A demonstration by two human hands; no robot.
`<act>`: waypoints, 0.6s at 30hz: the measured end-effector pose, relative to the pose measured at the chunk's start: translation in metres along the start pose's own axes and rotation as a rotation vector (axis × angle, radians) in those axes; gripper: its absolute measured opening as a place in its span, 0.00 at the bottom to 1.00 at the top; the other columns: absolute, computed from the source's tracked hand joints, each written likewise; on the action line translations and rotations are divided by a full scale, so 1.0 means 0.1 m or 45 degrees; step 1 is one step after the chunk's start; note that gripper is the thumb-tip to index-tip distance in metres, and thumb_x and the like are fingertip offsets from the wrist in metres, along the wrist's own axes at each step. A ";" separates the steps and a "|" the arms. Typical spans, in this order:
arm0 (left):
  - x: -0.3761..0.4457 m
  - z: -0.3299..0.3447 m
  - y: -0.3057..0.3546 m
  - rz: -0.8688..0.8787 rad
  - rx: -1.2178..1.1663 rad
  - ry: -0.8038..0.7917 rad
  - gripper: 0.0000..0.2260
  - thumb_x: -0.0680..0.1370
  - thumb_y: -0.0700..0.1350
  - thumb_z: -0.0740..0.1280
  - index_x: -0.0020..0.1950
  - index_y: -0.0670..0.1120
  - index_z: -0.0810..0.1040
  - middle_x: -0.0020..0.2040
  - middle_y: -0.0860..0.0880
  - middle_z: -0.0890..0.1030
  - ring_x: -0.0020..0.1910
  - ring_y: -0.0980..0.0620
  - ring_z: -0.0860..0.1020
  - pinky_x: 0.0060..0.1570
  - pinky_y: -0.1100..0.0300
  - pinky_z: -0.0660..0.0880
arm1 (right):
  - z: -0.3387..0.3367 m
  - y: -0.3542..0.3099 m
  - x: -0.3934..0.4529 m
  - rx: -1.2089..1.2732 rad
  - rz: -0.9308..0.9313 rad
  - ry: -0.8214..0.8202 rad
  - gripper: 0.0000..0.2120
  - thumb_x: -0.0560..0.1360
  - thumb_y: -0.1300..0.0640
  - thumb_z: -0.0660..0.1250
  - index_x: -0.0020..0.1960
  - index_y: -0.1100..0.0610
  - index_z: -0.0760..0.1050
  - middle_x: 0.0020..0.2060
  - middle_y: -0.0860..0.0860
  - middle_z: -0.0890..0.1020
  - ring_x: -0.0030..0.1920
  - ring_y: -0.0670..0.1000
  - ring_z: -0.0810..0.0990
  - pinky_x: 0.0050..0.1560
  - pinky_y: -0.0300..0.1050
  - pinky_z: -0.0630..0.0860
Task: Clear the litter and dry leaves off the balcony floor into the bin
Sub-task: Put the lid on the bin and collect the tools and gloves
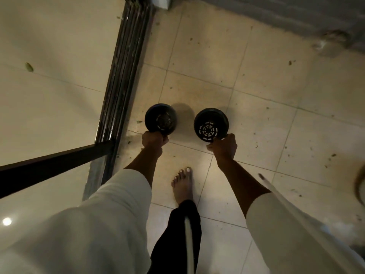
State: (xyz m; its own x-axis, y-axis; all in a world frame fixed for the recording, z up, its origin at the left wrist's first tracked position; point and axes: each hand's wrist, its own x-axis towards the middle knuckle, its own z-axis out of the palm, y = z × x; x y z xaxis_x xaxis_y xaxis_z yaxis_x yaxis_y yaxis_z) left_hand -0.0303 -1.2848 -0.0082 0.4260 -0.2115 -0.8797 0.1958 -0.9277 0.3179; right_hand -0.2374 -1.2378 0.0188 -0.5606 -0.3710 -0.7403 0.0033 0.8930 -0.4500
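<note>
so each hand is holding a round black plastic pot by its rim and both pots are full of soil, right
Not quite. The head view shows the left hand and right hand each holding a round black plastic pot by its rim, but both are empty: their slotted bottoms show.

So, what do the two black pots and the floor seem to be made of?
The pot in the left hand and the pot in the right hand look like moulded black plastic, with a dull sheen and regular drainage slots cut in the base. The balcony floor looks like pale ceramic or stone tile, matt, with straight grout lines; which of the two is unclear.
</note>
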 end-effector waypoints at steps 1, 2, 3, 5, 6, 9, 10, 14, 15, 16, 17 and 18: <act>-0.07 0.01 0.00 0.022 0.019 0.013 0.14 0.75 0.30 0.65 0.60 0.35 0.78 0.49 0.37 0.83 0.46 0.42 0.84 0.41 0.54 0.82 | -0.05 0.00 -0.04 0.034 0.026 -0.003 0.16 0.74 0.67 0.67 0.61 0.60 0.70 0.47 0.59 0.84 0.36 0.58 0.86 0.42 0.55 0.84; -0.19 0.01 0.00 0.053 0.029 0.006 0.14 0.75 0.31 0.65 0.60 0.34 0.78 0.48 0.38 0.83 0.45 0.43 0.84 0.41 0.54 0.82 | -0.12 0.00 -0.09 0.074 0.045 0.000 0.16 0.73 0.67 0.68 0.59 0.60 0.70 0.46 0.59 0.84 0.37 0.58 0.86 0.42 0.55 0.84; -0.32 0.00 0.01 0.081 0.039 -0.010 0.15 0.75 0.31 0.65 0.61 0.33 0.77 0.48 0.39 0.83 0.44 0.44 0.83 0.42 0.54 0.82 | -0.20 -0.01 -0.16 0.109 0.071 0.002 0.16 0.71 0.66 0.69 0.57 0.60 0.71 0.45 0.58 0.84 0.37 0.59 0.86 0.42 0.56 0.84; -0.69 -0.01 0.06 0.125 0.081 -0.062 0.14 0.76 0.31 0.65 0.61 0.32 0.76 0.48 0.41 0.81 0.41 0.47 0.82 0.39 0.58 0.82 | -0.43 -0.04 -0.34 0.202 0.121 0.012 0.19 0.64 0.63 0.70 0.53 0.60 0.72 0.44 0.58 0.84 0.39 0.60 0.86 0.41 0.57 0.84; -0.86 -0.03 0.09 0.140 0.071 -0.091 0.14 0.75 0.31 0.65 0.61 0.32 0.77 0.48 0.40 0.81 0.39 0.48 0.81 0.36 0.60 0.81 | -0.54 -0.04 -0.43 0.241 0.143 0.006 0.21 0.61 0.61 0.71 0.54 0.61 0.74 0.44 0.58 0.84 0.40 0.60 0.86 0.41 0.57 0.84; -1.58 -0.15 0.15 0.145 0.081 -0.203 0.12 0.75 0.32 0.68 0.58 0.32 0.79 0.46 0.41 0.83 0.38 0.49 0.82 0.33 0.60 0.80 | -1.06 -0.09 -0.93 0.385 0.200 0.053 0.24 0.60 0.61 0.72 0.56 0.63 0.77 0.43 0.58 0.85 0.40 0.59 0.86 0.40 0.56 0.84; -1.78 -0.19 0.14 0.171 0.162 -0.228 0.11 0.75 0.32 0.68 0.56 0.32 0.79 0.43 0.43 0.83 0.34 0.53 0.82 0.30 0.64 0.79 | -1.24 -0.13 -1.13 0.430 0.199 0.066 0.21 0.62 0.62 0.72 0.55 0.63 0.77 0.42 0.58 0.85 0.39 0.59 0.86 0.40 0.56 0.84; -2.74 -0.48 0.08 0.211 0.296 -0.409 0.04 0.77 0.36 0.66 0.50 0.37 0.77 0.31 0.51 0.83 0.30 0.56 0.82 0.45 0.55 0.83 | -2.02 -0.18 -2.04 0.604 0.194 0.149 0.12 0.68 0.66 0.69 0.52 0.65 0.78 0.39 0.59 0.85 0.34 0.58 0.86 0.39 0.54 0.84; -2.94 -0.56 0.02 0.217 0.355 -0.419 0.05 0.76 0.38 0.67 0.48 0.37 0.78 0.33 0.48 0.84 0.33 0.51 0.83 0.47 0.50 0.82 | -2.21 -0.12 -2.25 0.644 0.188 0.161 0.14 0.66 0.65 0.70 0.52 0.66 0.78 0.40 0.60 0.85 0.34 0.58 0.86 0.39 0.54 0.84; -3.11 -0.62 -0.03 0.253 0.428 -0.438 0.07 0.74 0.42 0.68 0.44 0.37 0.80 0.35 0.45 0.84 0.35 0.48 0.83 0.48 0.49 0.82 | -2.38 -0.05 -2.44 0.655 0.177 0.174 0.18 0.62 0.63 0.71 0.51 0.67 0.79 0.41 0.60 0.85 0.35 0.58 0.85 0.39 0.55 0.84; -3.39 -0.70 -0.09 0.312 0.523 -0.482 0.08 0.73 0.44 0.69 0.40 0.39 0.80 0.35 0.44 0.84 0.35 0.47 0.83 0.48 0.49 0.81 | -2.60 0.05 -2.68 0.661 0.172 0.227 0.23 0.57 0.60 0.72 0.51 0.66 0.79 0.41 0.60 0.85 0.37 0.59 0.85 0.40 0.56 0.84; -3.61 -0.78 -0.17 0.351 0.595 -0.524 0.09 0.74 0.45 0.68 0.39 0.40 0.80 0.33 0.45 0.84 0.33 0.48 0.83 0.47 0.51 0.81 | -2.75 0.21 -2.84 0.668 0.157 0.244 0.25 0.54 0.59 0.71 0.50 0.66 0.79 0.41 0.60 0.85 0.39 0.60 0.85 0.41 0.56 0.84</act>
State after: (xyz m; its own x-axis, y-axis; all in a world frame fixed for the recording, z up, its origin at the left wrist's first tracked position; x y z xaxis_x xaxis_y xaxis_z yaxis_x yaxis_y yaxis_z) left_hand -0.1180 -1.1686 0.3314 0.0166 -0.4731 -0.8809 -0.3130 -0.8392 0.4448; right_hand -0.3056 -1.0441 0.3569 -0.6702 -0.1755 -0.7211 0.4612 0.6627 -0.5900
